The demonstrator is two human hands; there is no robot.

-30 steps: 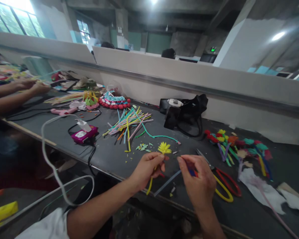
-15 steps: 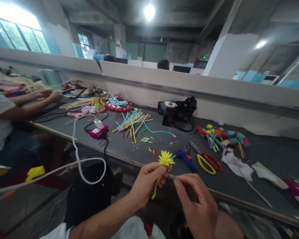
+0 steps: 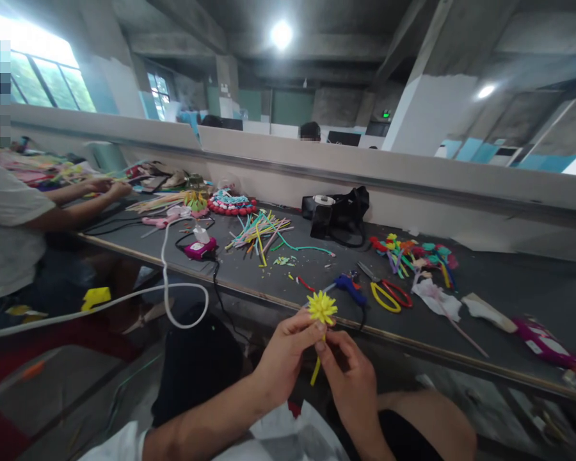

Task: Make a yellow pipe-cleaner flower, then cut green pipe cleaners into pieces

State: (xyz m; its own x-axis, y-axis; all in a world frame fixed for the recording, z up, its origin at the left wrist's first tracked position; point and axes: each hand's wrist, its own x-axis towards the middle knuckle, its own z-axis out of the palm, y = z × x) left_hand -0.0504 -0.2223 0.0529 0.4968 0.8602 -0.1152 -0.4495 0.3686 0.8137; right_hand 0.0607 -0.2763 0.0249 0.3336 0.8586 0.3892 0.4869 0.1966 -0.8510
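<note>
The long, flat, dark-grey worktop [image 3: 518, 269] has a light brown front edge. One second ago the flower head was seen above this worktop; now it is in front of the edge, nearer to the person's body.

At the back lies a crumpled, soft black bag [image 3: 356, 208].

Half a second ago the two hands were apart, and now they meet. The left hand [image 3: 285, 352] has its thumb and fingers closed together on the thin stem, just under the flower head. The right hand [image 3: 351, 371] comes from below, its thumb and fingertips touching the left fingers and pinching the same stem.

On the worktop lies a loose, crossed pile of thin, fuzzy sticks in pastel colours [image 3: 264, 232]. Near the front are metal scissors with one yellow and one red handle [image 3: 391, 298]. Beside them is a smooth blue plastic glue gun [image 3: 351, 289], which the right hand mostly covered one second ago.

The bright yellow flower with many pointed petals [image 3: 322, 308] stands upright above the fingers, and its slim yellow stem [image 3: 315, 372] hangs slightly tilted below them.

Small pale-green clippings [image 3: 284, 261] are scattered near the pile.
</note>
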